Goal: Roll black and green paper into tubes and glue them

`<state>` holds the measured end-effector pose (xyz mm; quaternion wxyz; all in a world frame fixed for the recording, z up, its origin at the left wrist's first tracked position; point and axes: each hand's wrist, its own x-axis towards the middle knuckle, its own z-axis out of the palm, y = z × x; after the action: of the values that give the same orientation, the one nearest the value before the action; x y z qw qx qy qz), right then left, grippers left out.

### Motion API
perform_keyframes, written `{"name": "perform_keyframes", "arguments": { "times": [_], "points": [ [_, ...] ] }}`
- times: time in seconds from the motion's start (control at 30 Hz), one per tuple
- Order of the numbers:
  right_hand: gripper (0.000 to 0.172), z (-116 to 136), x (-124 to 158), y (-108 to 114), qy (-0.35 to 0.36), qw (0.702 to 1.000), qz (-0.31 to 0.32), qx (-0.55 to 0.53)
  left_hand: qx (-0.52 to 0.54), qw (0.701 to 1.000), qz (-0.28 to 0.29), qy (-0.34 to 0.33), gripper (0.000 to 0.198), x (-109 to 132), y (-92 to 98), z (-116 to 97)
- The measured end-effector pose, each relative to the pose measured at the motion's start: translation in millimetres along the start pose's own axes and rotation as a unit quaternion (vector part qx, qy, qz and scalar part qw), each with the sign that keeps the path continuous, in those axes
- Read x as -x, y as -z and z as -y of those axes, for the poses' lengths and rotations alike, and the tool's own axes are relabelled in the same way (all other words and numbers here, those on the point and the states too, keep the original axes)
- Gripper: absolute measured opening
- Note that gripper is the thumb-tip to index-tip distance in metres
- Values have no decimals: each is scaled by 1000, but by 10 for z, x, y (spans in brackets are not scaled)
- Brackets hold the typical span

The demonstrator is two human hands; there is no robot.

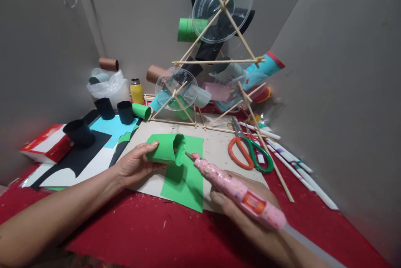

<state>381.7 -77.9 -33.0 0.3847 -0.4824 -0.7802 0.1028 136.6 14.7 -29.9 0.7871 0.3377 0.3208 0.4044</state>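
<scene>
My left hand (138, 163) is closed around a green paper tube (161, 149), thumb on top, with the tube's open end facing right. In my right hand (247, 201) is a pink glue gun (238, 190), its metal nozzle pointing left and up at the rim of the tube; from this view I cannot tell whether it touches. Below the tube lies a flat green paper sheet (188, 186) on a pale board (216, 142).
Orange-and-green scissors (250, 153) and white sticks (294, 163) lie at right. Behind stand stick frames with plastic discs (222, 6). Black tubes (79, 133), a red box (46, 144), and a yellow bottle (137, 91) are at left.
</scene>
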Motion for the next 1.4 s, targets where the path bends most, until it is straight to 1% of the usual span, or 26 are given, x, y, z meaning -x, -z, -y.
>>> {"name": "perform_keyframes", "arguments": {
  "times": [0.1, 0.17, 0.37, 0.5, 0.57, 0.67, 0.8, 0.97, 1.13, 1.3, 1.4],
  "points": [
    [27, 4, -25, 31, -41, 995, 20, -88, 3, 1000, -3, -8, 26, 14, -7, -24],
    [27, 8, -27, 36, -51, 992, 26, -114, 9, 1000, -1, -13, 24, 17, -11, -32],
    [31, 14, 5, 6, -54, 991, 42, -113, -5, 1000, 10, -18, 20, -1, 6, -6],
    [33, 27, -3, 13, -43, 995, 19, -87, -47, 998, 44, -15, 23, -4, 10, 18],
    [33, 38, -16, 30, -50, 993, 13, -102, -62, 996, 54, -16, 26, -3, 6, 30],
    [33, 53, -32, 55, -65, 988, 22, -140, -76, 995, 57, -17, 25, -5, 2, 53],
    [36, 61, -38, 57, -63, 986, 23, -153, -77, 995, 57, -12, 25, -8, -2, 82],
    [37, 53, -38, 43, -55, 989, 24, -136, -80, 995, 62, -6, 29, -6, 2, 94],
    [40, 41, -48, 59, -52, 988, 47, -140, -80, 995, 65, 2, 33, -4, 20, 114],
    [39, 56, -66, 74, -41, 987, 28, -154, -72, 993, 90, 10, 33, 22, 2, 117],
    [36, 66, -65, 76, -39, 991, 19, -128, -68, 993, 96, 22, 34, 33, -19, 111]
  ]
}}
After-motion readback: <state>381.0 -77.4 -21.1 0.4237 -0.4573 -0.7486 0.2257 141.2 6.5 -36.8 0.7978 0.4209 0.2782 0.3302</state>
